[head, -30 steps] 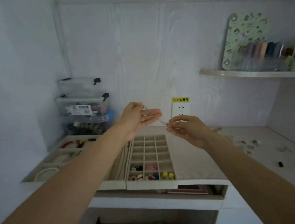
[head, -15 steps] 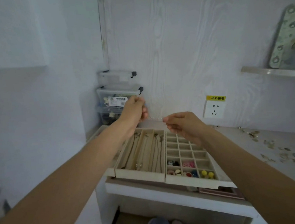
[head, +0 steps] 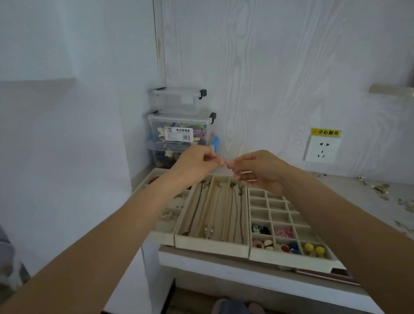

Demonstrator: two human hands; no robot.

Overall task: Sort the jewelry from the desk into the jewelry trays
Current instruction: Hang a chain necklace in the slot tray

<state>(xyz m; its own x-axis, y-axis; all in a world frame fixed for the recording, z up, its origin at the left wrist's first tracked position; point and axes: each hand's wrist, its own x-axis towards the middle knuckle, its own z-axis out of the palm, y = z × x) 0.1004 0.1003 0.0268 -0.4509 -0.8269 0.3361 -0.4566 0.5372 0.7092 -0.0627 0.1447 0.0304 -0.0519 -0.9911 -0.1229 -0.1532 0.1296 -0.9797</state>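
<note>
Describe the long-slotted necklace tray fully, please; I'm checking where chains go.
The beige, fabric-lined necklace tray is rectangular, split by lengthwise dividers into long narrow slots. Thin dark chains lie stretched along several slots; small silvery pieces sit near the front end. It lies flat on the white desk, its near end at the desk's front edge, flanked closely by a grid-compartment tray on its right and another beige tray on its left. Neither hand touches it.

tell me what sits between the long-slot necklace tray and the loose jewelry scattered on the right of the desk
In the head view, the grid tray of small compartments sits between the necklace tray and the scattered jewelry.
</note>
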